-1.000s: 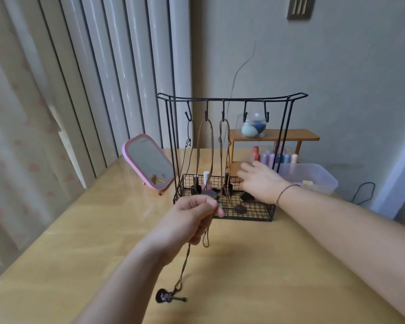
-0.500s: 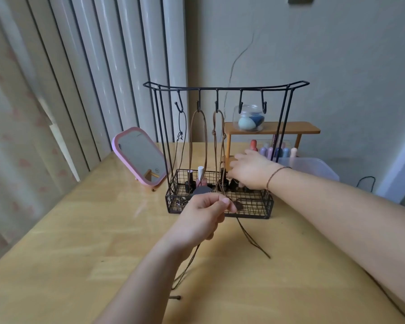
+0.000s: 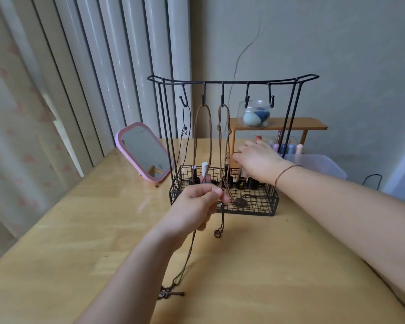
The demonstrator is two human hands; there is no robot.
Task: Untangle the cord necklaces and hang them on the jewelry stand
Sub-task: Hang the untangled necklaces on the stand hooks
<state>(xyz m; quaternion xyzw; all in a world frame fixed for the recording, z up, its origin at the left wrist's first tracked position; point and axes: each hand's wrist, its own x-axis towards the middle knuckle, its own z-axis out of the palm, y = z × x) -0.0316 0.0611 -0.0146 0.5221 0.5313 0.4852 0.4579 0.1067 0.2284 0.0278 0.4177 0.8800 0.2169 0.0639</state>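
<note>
Pendant (image 3: pixel 171 293) back on wooden table (image 3: pixel 80 230), beside curtained wall (image 3: pixel 33 90).

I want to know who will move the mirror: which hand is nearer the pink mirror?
Left. The left hand is right of the pink mirror, before the stand's basket. The right hand is farther right, beyond the hanging cords.

Left hand (image 3: pixel 198 202) pinches a cord necklace (image 3: pixel 185 265) — stand (image 3: pixel 232 141) behind.

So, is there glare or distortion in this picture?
Head view: soft daylight glare on the wooden table beside the pink mirror; wide-angle bending bows the curtain at the left edge; the jewelry stand stays sharp.
</note>
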